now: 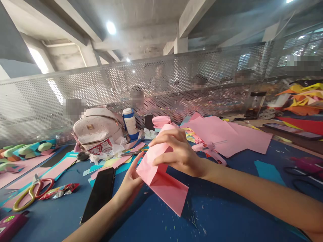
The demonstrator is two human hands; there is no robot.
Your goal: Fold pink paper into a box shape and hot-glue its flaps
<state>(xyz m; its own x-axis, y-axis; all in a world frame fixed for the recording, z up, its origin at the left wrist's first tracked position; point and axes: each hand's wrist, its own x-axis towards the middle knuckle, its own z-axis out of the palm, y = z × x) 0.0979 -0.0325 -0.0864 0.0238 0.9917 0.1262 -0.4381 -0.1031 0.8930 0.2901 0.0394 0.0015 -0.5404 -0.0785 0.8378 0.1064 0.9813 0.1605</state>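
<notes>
A folded piece of pink paper (169, 195) is held up above the blue table, its lower flap hanging toward me. My right hand (180, 151) grips it from above, fingers curled over the fold. On the paper's left side, my left hand (132, 181) supports it with the thumb raised along the edge; its other fingers are mostly hidden behind the paper. Left of that hand lies a black phone (99, 190). A pink glue gun (208, 151) rests just beyond my right hand, beside large pink sheets (222, 132).
Scissors (34, 191), a candy wrapper (60, 191) and a magenta tool (12, 223) lie at left. Toward the back stand a pale backpack (98, 126) and a bottle (130, 122). A perforated metal screen (106, 84) runs behind, with people beyond it. Another phone (295, 131) lies right.
</notes>
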